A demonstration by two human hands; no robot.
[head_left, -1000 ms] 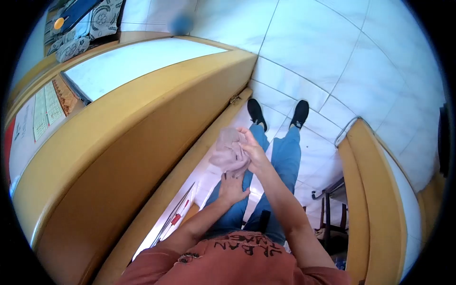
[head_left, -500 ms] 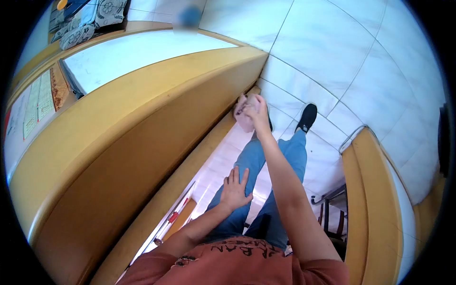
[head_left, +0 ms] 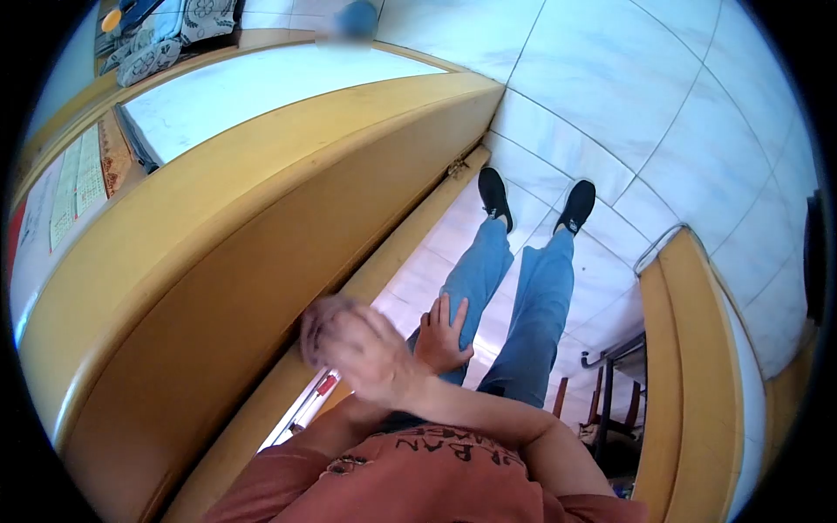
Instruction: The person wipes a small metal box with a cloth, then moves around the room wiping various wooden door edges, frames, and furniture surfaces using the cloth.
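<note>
A crumpled pinkish-grey cloth is in my right hand, blurred by motion, against the lower edge of the brown wooden panel. My right forearm crosses over my left forearm. My left hand rests on my left knee with its fingers spread, holding nothing. Below the panel runs a yellow wooden ledge.
A white-topped counter with a calendar stands at the left. A blurred blue object is at its far end. At the right are another wooden unit, a cable and a dark chair. My shoes are on the tiles.
My right hand carried the cloth forward to the ledge's far end, then back toward my body and left along the panel. My left hand let go of the cloth's lower edge and stays on my knee.
</note>
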